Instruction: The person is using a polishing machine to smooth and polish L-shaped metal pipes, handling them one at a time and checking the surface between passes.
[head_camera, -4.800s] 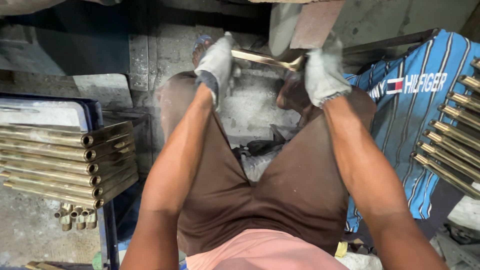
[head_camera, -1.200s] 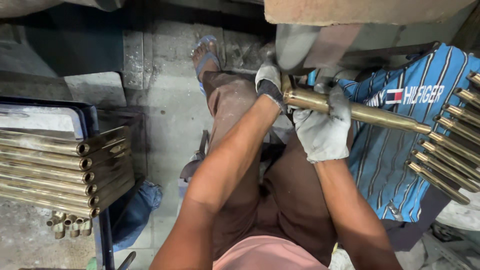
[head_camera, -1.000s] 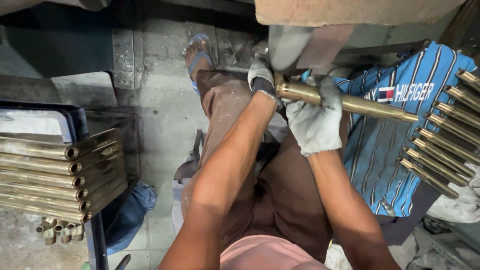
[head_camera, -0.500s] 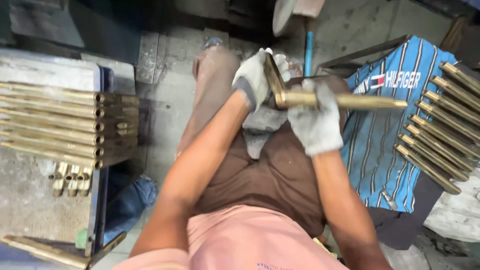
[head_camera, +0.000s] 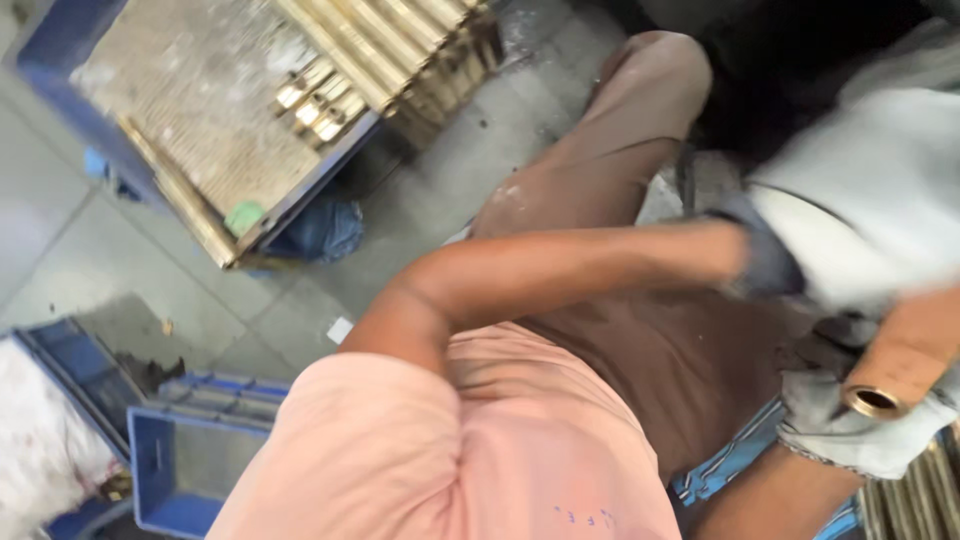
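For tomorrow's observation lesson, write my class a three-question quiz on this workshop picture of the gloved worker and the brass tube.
1. True or false: the right hand in a white fabric glove grips a hollow brass tube.
2. What lies stacked on the blue-edged tray at upper left?
3. The empty blue plastic crate sits: A) lower left, B) upper right.

Key: 1 true; 2 long brass tubes; 3 A.

Glossy brass tube (head_camera: 885, 385), matt cloth gloves (head_camera: 850, 430), rough concrete floor (head_camera: 450, 190)
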